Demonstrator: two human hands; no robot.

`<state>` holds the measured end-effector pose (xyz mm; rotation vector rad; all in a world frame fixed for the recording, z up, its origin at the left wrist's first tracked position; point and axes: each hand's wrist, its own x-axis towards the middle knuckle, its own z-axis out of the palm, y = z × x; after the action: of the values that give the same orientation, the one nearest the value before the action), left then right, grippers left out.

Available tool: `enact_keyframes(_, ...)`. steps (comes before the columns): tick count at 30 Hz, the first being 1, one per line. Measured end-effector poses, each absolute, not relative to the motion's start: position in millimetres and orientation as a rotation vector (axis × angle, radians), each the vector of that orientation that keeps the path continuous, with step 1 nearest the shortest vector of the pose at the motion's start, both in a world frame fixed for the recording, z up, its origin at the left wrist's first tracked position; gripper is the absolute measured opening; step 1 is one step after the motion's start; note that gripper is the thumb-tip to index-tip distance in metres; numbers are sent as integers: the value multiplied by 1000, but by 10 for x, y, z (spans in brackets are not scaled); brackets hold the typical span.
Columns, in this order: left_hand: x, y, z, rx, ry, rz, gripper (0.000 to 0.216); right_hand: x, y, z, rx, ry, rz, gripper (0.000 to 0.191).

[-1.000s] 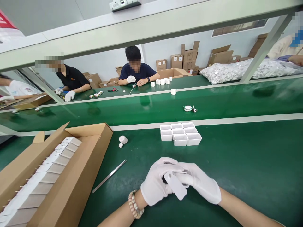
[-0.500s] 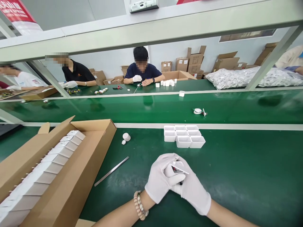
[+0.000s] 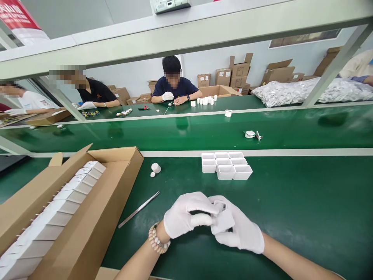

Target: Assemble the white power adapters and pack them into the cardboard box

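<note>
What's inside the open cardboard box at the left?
The cardboard box holds a row of white rectangular parts along its left wall; bare cardboard beside them. Anything beneath the row is covered.

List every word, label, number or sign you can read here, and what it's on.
Nothing reads clearly.
On the red banner, top left: white characters, cut off and blurred.
On the cardboard boxes at the back wall: white labels, too small.
On the white unit overhead: markings too small.
On the white piece held by the left hand and right hand: no print visible.
</note>
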<state>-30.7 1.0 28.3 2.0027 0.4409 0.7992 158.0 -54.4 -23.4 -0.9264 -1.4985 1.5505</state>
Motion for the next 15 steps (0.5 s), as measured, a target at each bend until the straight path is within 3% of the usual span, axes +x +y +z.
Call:
enact_keyframes(4, -271, -14, 272, 2041, 434, 765, 29, 1597, -519, -210, -894, -1482, 1562, 55)
enact_keyframes(15, -274, -71, 316, 2221, 624, 742, 18, 1553, -481, -238, -935, -1566, 1524, 36)
